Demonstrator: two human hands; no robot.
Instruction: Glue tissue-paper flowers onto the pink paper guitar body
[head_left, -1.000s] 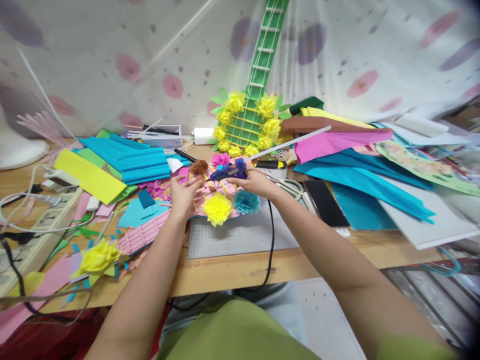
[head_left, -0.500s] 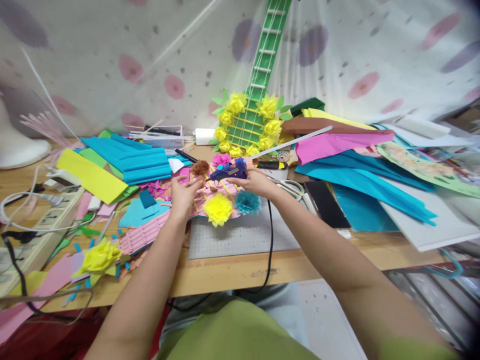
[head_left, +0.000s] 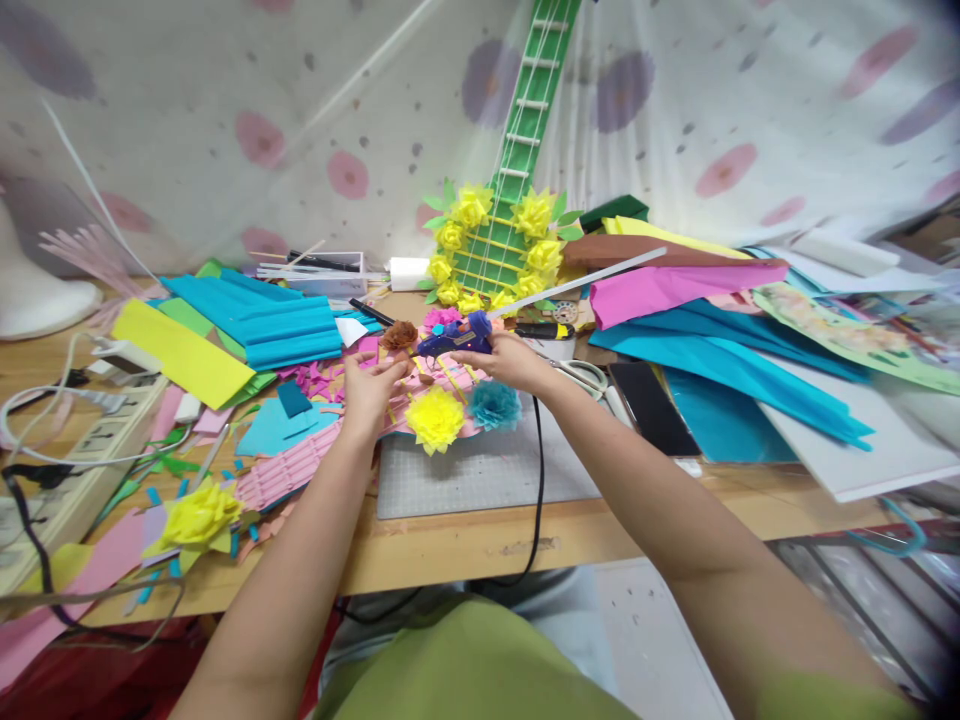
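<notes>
My right hand [head_left: 506, 360] is wrapped round a blue glue gun [head_left: 454, 338], its nozzle pointing left and a white glue stick sticking out behind. At the nozzle's tip, the fingers of my left hand [head_left: 371, 385] are pinched together; what they hold is too small to make out. Below both hands lies a pink paper guitar [head_left: 292, 465] with its neck towards the lower left. On its body sit a yellow flower [head_left: 436, 419], a teal flower [head_left: 495, 405], a brown flower [head_left: 399, 335] and a magenta flower [head_left: 441, 318].
A green paper guitar [head_left: 517, 170] with yellow flowers leans at the back. Blue crepe paper [head_left: 292, 330] lies left, with a power strip [head_left: 90, 480] beyond. Scissors [head_left: 585, 375], a phone [head_left: 654, 408] and paper sheets lie right. A black cord [head_left: 540, 480] hangs over the front edge.
The glue gun has tilted slightly, its back end a little higher. My hands have stayed in nearly the same place.
</notes>
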